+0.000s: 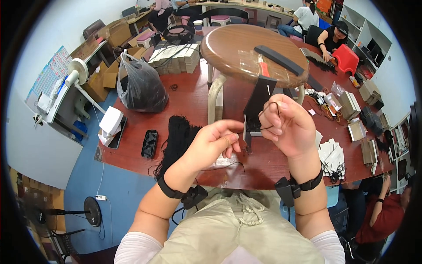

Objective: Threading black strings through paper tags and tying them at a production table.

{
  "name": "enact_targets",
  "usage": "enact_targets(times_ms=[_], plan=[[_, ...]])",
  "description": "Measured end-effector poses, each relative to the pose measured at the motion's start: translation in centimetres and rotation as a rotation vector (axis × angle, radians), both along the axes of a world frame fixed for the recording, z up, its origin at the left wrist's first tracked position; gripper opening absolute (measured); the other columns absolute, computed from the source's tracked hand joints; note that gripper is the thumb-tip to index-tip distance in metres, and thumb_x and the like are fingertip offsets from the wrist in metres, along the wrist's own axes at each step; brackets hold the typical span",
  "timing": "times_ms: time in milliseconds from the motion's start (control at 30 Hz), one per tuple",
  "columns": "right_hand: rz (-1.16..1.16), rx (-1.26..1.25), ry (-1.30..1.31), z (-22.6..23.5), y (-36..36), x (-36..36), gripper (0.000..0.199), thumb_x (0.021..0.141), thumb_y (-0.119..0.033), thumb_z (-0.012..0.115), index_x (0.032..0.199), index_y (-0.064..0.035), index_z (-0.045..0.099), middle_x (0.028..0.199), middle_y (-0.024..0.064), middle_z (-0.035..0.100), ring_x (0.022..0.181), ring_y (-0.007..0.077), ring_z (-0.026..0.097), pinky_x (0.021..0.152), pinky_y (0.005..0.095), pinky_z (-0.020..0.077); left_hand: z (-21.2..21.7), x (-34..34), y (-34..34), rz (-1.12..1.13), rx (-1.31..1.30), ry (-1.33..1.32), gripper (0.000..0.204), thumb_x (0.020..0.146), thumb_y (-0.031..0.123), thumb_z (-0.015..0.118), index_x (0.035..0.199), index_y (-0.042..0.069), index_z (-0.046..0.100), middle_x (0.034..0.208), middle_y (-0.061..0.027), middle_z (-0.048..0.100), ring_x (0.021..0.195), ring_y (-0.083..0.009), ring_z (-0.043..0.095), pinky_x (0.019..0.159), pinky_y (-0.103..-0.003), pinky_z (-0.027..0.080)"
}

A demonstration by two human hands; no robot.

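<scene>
A round wooden stool stands on the dark red table in front of me. From its near edge a black strip-like holder hangs down, with a small upright plate at its lower end. My right hand is closed in a pinch on a thin black cord, which loops over the fingers and runs toward the holder. Left of the plate is my left hand, its index finger stretched to the plate's edge and the other fingers loosely bent. Nothing shows in its grasp. The cord's far end is hidden.
A bundle of black cords and a black tray lie left of my left hand. Behind them stand a filled plastic bag and stacked grey boxes. White cards lie at right. Co-workers sit at the right and back.
</scene>
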State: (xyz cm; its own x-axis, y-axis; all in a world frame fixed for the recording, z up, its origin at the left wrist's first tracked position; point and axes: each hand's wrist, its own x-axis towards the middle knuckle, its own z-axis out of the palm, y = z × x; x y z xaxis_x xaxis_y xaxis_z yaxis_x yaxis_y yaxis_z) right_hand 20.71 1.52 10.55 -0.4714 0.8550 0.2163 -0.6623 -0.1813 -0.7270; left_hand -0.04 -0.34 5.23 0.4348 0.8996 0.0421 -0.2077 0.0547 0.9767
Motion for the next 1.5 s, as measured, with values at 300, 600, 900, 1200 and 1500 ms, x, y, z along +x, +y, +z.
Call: enact_targets(times_ms=[300,600,900,1200,1500], plan=[[0.193,-0.275,0.288,-9.1,-0.7,3.1,0.032,0.094,-0.011,0.043,0.124,-0.0073,0.055,0.06,0.0032,0.052,0.049,0.0112,0.04,0.046,0.0251,0.0336,-2.8,-1.5,-0.1,0.005,-0.02,-0.023,0.009,0.085,-0.001,0.061,0.091,-0.001,0.055,0.081,-0.0134,0.067,0.067,-0.0131,0.063,0.06,-0.025,0.05],[0.19,-0.042,0.29,-10.9,-1.8,1.9,0.037,0.092,-0.01,0.054,0.129,-0.0066,0.052,0.092,0.0148,0.066,0.054,0.0126,0.053,0.049,0.0242,0.0422,-1.5,-0.9,-1.1,0.105,0.539,0.466,0.007,0.08,-0.004,0.065,0.085,0.001,0.061,0.081,-0.0079,0.065,0.073,-0.0155,0.064,0.065,-0.026,0.051],[-0.081,-0.061,-0.379,-4.8,-3.1,-0.3,0.037,0.082,-0.002,0.066,0.118,0.0036,0.057,0.099,0.0131,0.067,0.066,0.0114,0.062,0.053,0.0207,0.0471,0.0,1.3,-0.8,0.479,1.027,0.544,0.017,0.068,-0.001,0.072,0.083,0.007,0.067,0.086,-0.0068,0.054,0.076,-0.0205,0.051,0.062,-0.03,0.042],[-0.068,-0.032,-0.378,-6.4,-2.8,0.7,0.012,0.084,-0.002,0.064,0.095,0.0024,0.062,0.082,0.0064,0.066,0.063,0.0103,0.061,0.058,0.0228,0.0498,-3.8,1.8,-1.8,-0.039,0.298,0.272,0.029,0.078,-0.007,0.068,0.106,-0.006,0.059,0.101,-0.0095,0.064,0.093,-0.0177,0.063,0.085,-0.033,0.051],[-0.221,0.308,-0.91,-6.4,-2.5,2.0,0.006,0.083,0.001,0.06,0.088,0.0013,0.062,0.074,0.0019,0.062,0.064,0.0068,0.056,0.058,0.0229,0.0466,-9.3,2.6,-1.5,0.027,0.174,0.231,0.037,0.077,-0.012,0.065,0.113,-0.005,0.059,0.112,-0.0097,0.061,0.1,-0.018,0.062,0.088,-0.03,0.052]])
